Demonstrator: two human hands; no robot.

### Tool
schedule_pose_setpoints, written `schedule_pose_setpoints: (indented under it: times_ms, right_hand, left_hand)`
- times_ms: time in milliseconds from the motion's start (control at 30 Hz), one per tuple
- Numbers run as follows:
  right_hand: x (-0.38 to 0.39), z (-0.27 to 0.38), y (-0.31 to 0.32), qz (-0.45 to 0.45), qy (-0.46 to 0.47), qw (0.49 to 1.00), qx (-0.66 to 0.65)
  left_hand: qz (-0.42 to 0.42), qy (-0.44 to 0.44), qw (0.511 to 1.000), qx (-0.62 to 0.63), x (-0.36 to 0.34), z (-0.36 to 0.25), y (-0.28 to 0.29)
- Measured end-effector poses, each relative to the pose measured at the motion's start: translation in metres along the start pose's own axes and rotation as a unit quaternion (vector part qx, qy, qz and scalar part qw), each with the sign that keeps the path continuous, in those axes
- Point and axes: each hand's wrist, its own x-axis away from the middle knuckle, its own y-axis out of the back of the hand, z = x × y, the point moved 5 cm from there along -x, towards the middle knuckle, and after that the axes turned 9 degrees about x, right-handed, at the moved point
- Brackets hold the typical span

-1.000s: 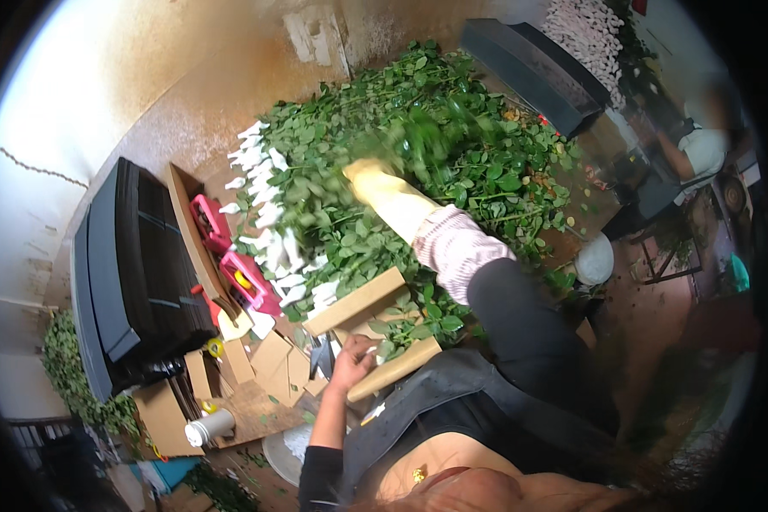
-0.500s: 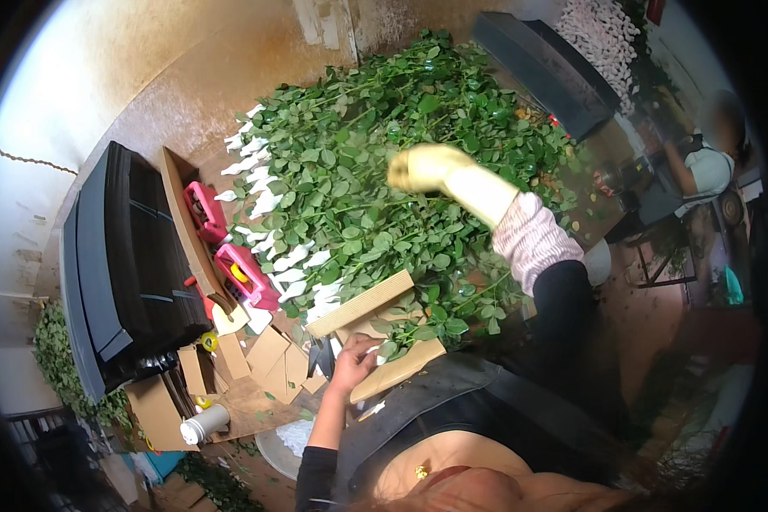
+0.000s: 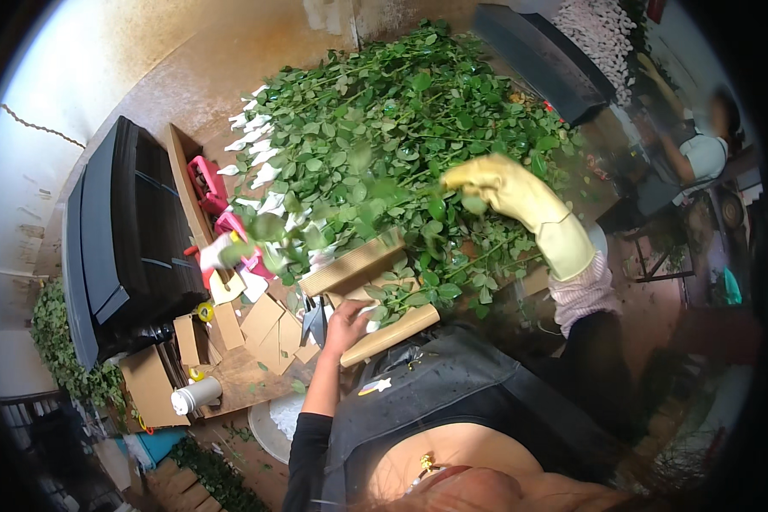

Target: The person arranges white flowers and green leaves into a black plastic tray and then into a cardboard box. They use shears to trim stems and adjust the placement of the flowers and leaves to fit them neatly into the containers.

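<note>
In a yellow rubber glove, my right hand (image 3: pixel 508 192) is closed over the right part of the pile, gripping a rose stem. That rose is smeared by motion; its pale sleeved head (image 3: pixel 222 253) points left over the pink holders. My bare left hand (image 3: pixel 346 327) is low in front of me, fingers bent round a white-sleeved rose head (image 3: pixel 373 322) at the end of a corrugated cardboard wrap (image 3: pixel 392 335). Leafy stems (image 3: pixel 401 296) lie inside the wrap, between its two raised sides. Beyond spreads a large pile of roses (image 3: pixel 358 128), white-sleeved heads to the left.
A stack of black sheets (image 3: pixel 128 247) stands at left, beside pink tape dispensers (image 3: pixel 206 183). Cardboard pieces (image 3: pixel 273 333), dark scissors (image 3: pixel 314 320) and a grey-white cylinder (image 3: pixel 196 396) are on the table's near left. Another person (image 3: pixel 700 158) works at far right.
My right hand has moved right and toward me, and a rose now swings across the pile from it. My left hand stays at the wrap, whose near side stands more folded up.
</note>
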Motion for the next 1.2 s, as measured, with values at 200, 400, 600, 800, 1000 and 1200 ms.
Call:
schedule_pose_setpoints:
  times_ms: [200,400,600,800,1000,1200]
  right_hand:
    - [0.109,-0.11,-0.073,0.137,-0.148,0.973,0.111]
    - [0.133,-0.164,-0.102,0.207,-0.153,0.939,0.229]
    - [0.043,-0.082,-0.069,0.321,-0.181,0.795,0.482]
    - [-0.047,-0.133,-0.12,0.12,-0.153,0.888,0.417]
    - [-0.085,-0.013,-0.068,-0.223,0.077,0.924,0.3]
    - [-0.053,0.029,-0.007,-0.13,0.106,0.985,0.033]
  left_hand:
    - [-0.09,-0.114,0.971,-0.191,-0.006,-0.004,-0.001]
    - [-0.077,0.083,0.982,0.149,-0.002,0.023,-0.004]
    - [-0.026,-0.075,0.997,0.001,0.0,0.003,0.004]
    - [-0.019,-0.024,0.999,-0.01,-0.017,0.007,-0.008]
    - [-0.089,-0.071,0.987,-0.112,-0.009,-0.002,0.002]
    - [-0.101,-0.066,0.99,-0.072,-0.003,0.009,0.003]
